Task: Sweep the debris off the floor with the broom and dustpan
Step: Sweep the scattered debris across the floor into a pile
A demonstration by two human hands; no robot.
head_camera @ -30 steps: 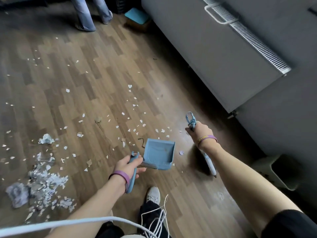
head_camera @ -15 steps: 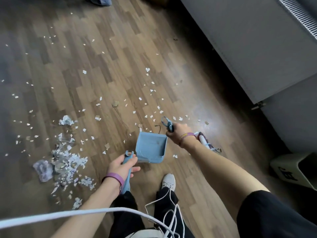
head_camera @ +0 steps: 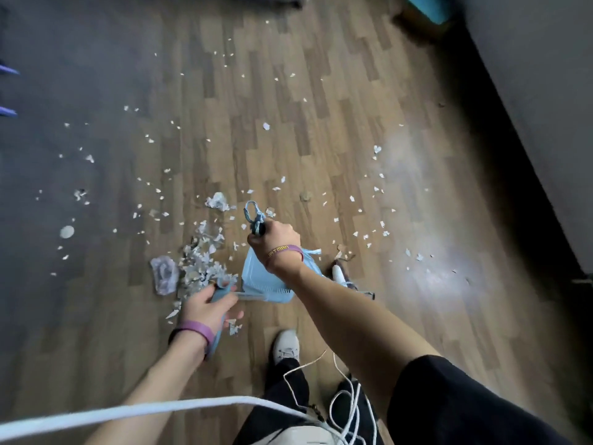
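My left hand point(head_camera: 208, 308) grips the handle of a light blue dustpan point(head_camera: 256, 281), which hangs just above the wood floor in front of my feet. My right hand point(head_camera: 276, 237) grips the top of the broom handle, where a blue cord loop point(head_camera: 253, 215) sticks up. The broom's white lower shaft point(head_camera: 340, 274) slants down to the right behind my forearm; its bristles are mostly hidden. A heap of torn paper debris point(head_camera: 202, 261) lies just left of the dustpan. Small white scraps point(head_camera: 375, 187) are scattered across the floor.
A grey wall or cabinet face point(head_camera: 545, 91) runs along the right side. A teal object point(head_camera: 430, 8) sits at the top right by the wall. My white shoe point(head_camera: 285, 346) stands below the dustpan. White cables point(head_camera: 340, 403) dangle near my legs.
The view has swung left, bringing the paper heap beside the dustpan. My right hand has crossed over the dustpan with the broom. Both hands keep their grips.
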